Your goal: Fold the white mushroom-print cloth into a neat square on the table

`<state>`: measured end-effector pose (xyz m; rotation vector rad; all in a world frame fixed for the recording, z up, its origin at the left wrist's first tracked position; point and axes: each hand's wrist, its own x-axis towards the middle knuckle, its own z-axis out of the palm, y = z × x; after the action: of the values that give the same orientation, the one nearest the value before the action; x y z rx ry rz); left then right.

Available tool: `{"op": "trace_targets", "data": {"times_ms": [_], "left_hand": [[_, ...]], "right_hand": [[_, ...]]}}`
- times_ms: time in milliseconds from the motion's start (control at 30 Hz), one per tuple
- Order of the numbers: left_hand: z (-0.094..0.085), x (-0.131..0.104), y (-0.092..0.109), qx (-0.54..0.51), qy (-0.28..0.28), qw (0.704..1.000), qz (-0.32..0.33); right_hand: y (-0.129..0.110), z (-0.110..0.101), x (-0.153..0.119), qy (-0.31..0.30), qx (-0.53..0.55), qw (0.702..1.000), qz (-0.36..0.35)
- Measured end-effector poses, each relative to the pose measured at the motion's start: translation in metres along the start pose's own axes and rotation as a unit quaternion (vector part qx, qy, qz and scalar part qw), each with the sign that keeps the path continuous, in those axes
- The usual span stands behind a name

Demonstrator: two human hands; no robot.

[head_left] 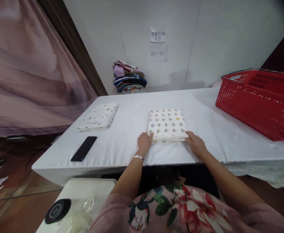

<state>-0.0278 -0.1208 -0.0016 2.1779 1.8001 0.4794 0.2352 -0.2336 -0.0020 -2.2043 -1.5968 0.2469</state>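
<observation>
While the left hand [144,142] and right hand [196,145] grasp its lower corners, the folded cloth [166,124] lies just right of frame centre; presumably light, soft, unbreakable; best gripped through all layers.

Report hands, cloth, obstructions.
Left hand, right hand at near corners of folded cloth. Cloth flat on table. Phone left, basket right, both apart from it.

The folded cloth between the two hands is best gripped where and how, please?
The folded cloth is probably best pinched at its two near corners, coming from the near side: it lies flat, with its stacked layers showing along that edge.
</observation>
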Motion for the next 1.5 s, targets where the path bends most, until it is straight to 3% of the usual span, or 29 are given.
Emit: {"op": "trace_targets", "data": {"times_ms": [367,533,800,900,1033,1233,1300,1400,1500], "left_hand": [[0.003,0.001,0.001,0.018,0.004,1.000,0.001],[-0.004,-0.002,0.002,0.008,-0.008,1.000,-0.012],[-0.015,0.030,0.017,-0.067,-0.058,0.991,-0.101],[-0.007,0.042,0.020,-0.029,-0.049,0.993,-0.101],[0.003,0.043,0.019,0.016,-0.032,0.995,-0.088],[-0.005,0.038,0.016,-0.010,-0.029,0.995,-0.095],[-0.011,0.041,0.020,-0.013,-0.003,0.997,-0.076],[-0.014,0.050,0.034,0.008,0.056,0.998,0.013],[-0.007,0.061,0.049,0.022,0.043,0.995,0.090]], "right_hand": [[0.004,0.001,0.000,-0.017,-0.018,0.999,0.020],[0.001,-0.001,-0.002,-0.024,-0.011,1.000,0.011],[-0.006,0.004,0.003,0.079,-0.072,0.992,-0.066],[0.000,0.009,0.005,0.080,-0.035,0.990,-0.109],[0.016,0.022,0.004,0.068,0.054,0.990,-0.115],[0.022,0.020,0.004,0.061,0.061,0.988,-0.129],[0.016,0.012,0.006,0.063,0.028,0.987,-0.144],[-0.005,-0.002,0.017,0.084,0.004,0.982,-0.169],[-0.038,-0.006,0.041,0.082,0.030,0.974,-0.207]]}}
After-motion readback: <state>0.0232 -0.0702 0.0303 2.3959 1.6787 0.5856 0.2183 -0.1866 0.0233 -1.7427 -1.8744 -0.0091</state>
